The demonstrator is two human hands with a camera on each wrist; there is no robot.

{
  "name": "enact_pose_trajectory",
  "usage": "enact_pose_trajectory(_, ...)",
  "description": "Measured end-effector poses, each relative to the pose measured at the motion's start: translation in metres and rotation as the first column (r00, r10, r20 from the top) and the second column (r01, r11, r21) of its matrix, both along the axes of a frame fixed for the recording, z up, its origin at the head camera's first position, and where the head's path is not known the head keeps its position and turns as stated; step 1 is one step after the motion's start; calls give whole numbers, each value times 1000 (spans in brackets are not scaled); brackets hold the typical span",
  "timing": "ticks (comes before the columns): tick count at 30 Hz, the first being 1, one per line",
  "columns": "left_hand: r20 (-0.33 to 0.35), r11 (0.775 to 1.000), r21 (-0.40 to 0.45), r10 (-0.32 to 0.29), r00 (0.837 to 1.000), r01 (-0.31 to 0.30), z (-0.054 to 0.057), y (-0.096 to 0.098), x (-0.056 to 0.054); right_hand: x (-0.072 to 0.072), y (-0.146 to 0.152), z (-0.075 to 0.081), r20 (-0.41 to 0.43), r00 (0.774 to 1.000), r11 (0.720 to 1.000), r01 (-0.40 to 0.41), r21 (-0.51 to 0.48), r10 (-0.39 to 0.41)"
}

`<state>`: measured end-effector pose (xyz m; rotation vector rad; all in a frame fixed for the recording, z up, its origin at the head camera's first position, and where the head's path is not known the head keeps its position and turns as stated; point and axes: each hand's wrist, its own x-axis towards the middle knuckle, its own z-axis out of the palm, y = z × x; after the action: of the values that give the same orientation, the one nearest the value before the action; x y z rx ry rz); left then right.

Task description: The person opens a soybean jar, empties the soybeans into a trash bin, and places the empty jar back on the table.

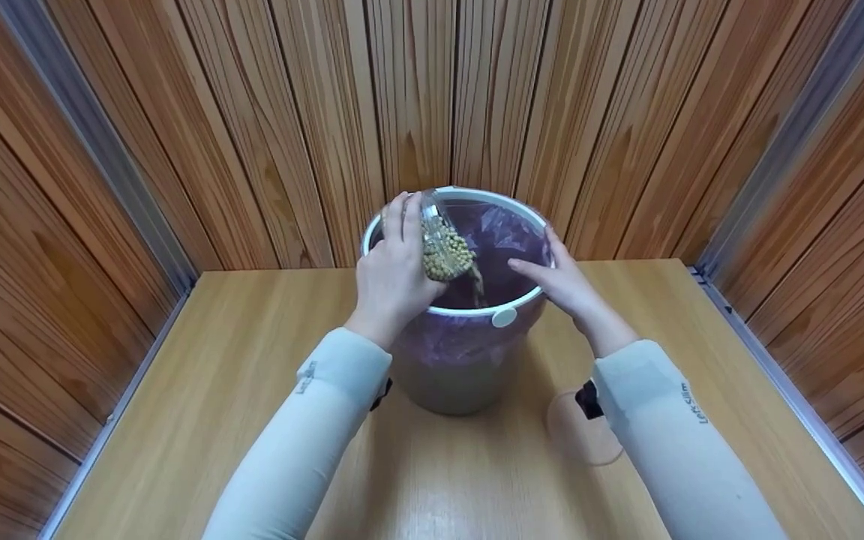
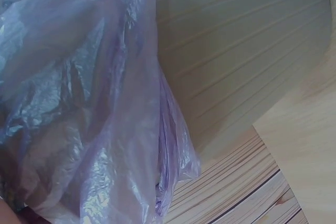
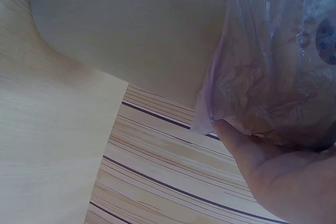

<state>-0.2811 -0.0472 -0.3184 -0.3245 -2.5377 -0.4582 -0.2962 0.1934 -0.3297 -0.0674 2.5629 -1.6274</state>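
Note:
My left hand (image 1: 396, 279) grips a clear jar (image 1: 434, 211) of small yellowish beans (image 1: 448, 253), tipped with its mouth down over a trash can (image 1: 456, 391). A thin stream of beans falls from the jar into the can. A translucent purple bag (image 1: 439, 336) lines the can and is folded outside under its white rim (image 1: 469, 310). On the right side, my right hand (image 1: 571, 288) holds the can at its rim, thumb over the inside and fingers along the outside. In the right wrist view a finger (image 3: 239, 142) lies against the bag (image 3: 252, 87).
A round transparent disc (image 1: 584, 431), like a lid, lies on the wooden table (image 1: 252, 420) beneath my right forearm. Wood-patterned walls (image 1: 312, 112) stand behind the can and on both sides, with metal strips (image 1: 113, 157) at the corners.

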Motion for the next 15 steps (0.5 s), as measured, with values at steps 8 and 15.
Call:
enact_pose_trajectory(8, 10, 1000, -14, -1, 1000, 1, 2, 1, -1, 0, -1, 0, -10, 1000, 1000, 1, -22, -1)
enact_pose_trajectory(15, 2, 1000, -27, 2, 1000, -2, 1, 2, 0, -1, 0, -2, -8, 1000, 1000, 13, -9, -13)
